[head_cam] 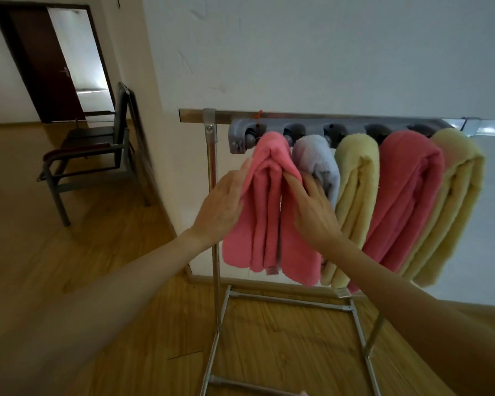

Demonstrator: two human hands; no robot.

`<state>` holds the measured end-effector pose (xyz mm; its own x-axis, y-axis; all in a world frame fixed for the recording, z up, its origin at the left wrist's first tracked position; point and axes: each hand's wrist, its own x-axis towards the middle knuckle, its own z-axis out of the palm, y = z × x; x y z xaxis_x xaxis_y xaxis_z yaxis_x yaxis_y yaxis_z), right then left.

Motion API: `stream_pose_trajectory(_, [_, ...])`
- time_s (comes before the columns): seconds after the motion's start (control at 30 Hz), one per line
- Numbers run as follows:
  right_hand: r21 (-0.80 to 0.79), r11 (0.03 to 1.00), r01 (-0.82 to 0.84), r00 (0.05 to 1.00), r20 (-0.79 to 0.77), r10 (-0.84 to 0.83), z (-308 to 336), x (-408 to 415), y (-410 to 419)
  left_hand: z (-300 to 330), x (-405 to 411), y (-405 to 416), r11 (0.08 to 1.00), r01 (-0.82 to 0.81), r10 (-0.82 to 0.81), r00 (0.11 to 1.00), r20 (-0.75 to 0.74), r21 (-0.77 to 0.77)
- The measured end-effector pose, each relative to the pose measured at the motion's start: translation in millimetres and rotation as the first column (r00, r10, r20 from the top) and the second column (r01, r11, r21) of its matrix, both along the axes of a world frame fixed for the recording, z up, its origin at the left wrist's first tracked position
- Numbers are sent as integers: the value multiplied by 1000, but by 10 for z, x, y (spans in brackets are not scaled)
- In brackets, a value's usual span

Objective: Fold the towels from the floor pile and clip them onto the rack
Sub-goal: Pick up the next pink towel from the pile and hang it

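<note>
A folded pink towel (pixel 265 224) hangs from the leftmost slot of the grey clip holder (pixel 240 131) on the metal rack (pixel 212 195). My left hand (pixel 222 207) lies flat against the towel's left side, fingers straight. On its right side my right hand (pixel 312 204) presses with the fingertips tucked into a fold. Further right hang a pale blue towel (pixel 317 161), a yellow towel (pixel 355 190), a darker pink towel (pixel 403 201) and another yellow towel (pixel 452 201). The floor pile is out of view.
A dark metal armchair (pixel 92 155) stands at the left by the wall corner. Behind it is an open doorway (pixel 77 58). The rack's base bars (pixel 292 302) cross the wooden floor below my arms. A white wall backs the rack.
</note>
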<state>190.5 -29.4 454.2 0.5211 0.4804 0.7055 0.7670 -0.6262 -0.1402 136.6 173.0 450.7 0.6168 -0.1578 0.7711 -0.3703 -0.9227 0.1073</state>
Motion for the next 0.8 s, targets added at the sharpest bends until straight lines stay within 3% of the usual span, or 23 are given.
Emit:
stream_pose_trajectory(0.1, [60,997,-37,999,-2,37,-46,-17,-24,-203,47,24,963,-79,43,989,-143,-259])
stream_pose_trajectory(0.27, [181,979,-96,995,10,96,-109,-47,-34,-369,178,201,941,-167,-10,857,-515,-296])
stream_pose_trajectory(0.33, [235,967,-103,994,3,105,-142,-48,-38,-392,222,252,932,-233,28,808,-589,-277])
stream_pose_trajectory(0.43, [248,966,-75,997,8,75,-216,-33,-59,-398,258,304,893,-359,194,852,-486,-272])
stream_pose_trajectory(0.57, [229,973,-7,1000,-14,11,-302,-9,-92,-444,227,263,787,-422,277,894,-353,-451])
stream_pose_trajectory(0.67, [204,979,13,1000,4,-14,-345,-3,-125,-560,205,150,864,-312,111,883,-456,-395])
stream_pose_trajectory(0.8, [192,981,33,999,-5,-33,-367,-31,-183,-599,72,-157,844,-128,-245,772,-586,-521])
